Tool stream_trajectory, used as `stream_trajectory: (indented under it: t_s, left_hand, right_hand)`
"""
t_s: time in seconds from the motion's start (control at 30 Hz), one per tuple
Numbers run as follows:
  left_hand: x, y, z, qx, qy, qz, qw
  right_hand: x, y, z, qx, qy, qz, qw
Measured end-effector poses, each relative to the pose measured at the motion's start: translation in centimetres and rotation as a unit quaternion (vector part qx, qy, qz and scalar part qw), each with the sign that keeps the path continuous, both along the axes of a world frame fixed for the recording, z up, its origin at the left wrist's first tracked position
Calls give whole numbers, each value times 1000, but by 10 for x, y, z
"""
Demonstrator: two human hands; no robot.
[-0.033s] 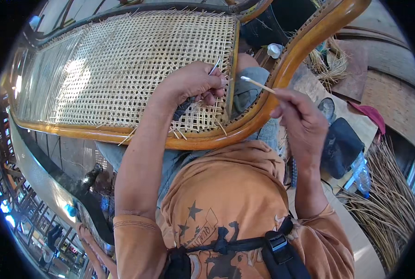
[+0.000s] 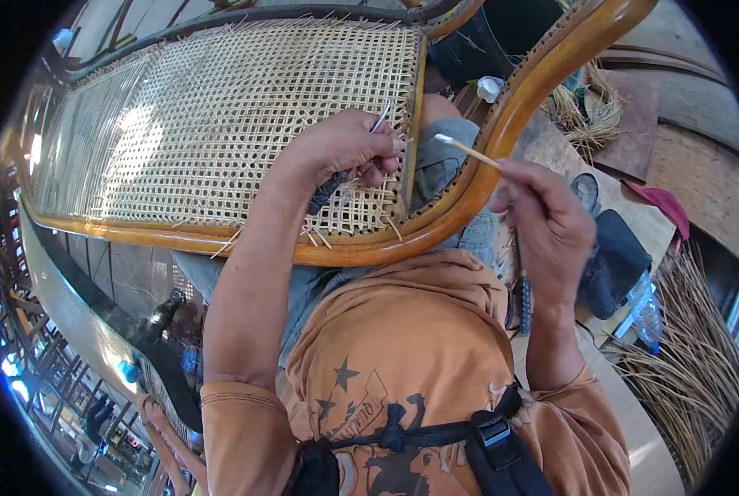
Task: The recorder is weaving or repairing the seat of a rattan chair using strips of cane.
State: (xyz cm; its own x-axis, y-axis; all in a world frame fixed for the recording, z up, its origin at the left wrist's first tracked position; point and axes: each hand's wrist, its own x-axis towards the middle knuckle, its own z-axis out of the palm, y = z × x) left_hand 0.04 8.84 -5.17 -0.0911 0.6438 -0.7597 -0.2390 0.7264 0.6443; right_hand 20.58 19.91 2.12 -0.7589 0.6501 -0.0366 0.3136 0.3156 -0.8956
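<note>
My left hand rests on the woven cane panel, near its right end. Its fingers are closed around a thin tool with a pointed metal shaft and a dark handle showing below the palm. To the right, my right hand is raised beside the curved wooden frame. It pinches a thin pale strip, probably cane, whose whitish end points left toward my left hand. Loose cane ends stick out along the panel's near edge.
Bundled cane strips lie at the far right, and long strands spread lower right. A dark cloth-like piece, a clear plastic bottle and a red cap lie near them. Another person's arm shows lower left.
My right hand has moved slightly to the right, with the pale strip in it. My left hand and the panel look unmoved.
</note>
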Motion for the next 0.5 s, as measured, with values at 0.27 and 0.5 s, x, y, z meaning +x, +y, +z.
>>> stream_trajectory:
  t_s: [0.27,0.5]
  left_hand:
    - [6,17,9,-83,44,36,995]
    - [14,29,7,-101,83,72,989]
  right_hand:
    - [58,53,12,-38,254,-77,963]
    - [84,105,-12,-107,313,-141,933]
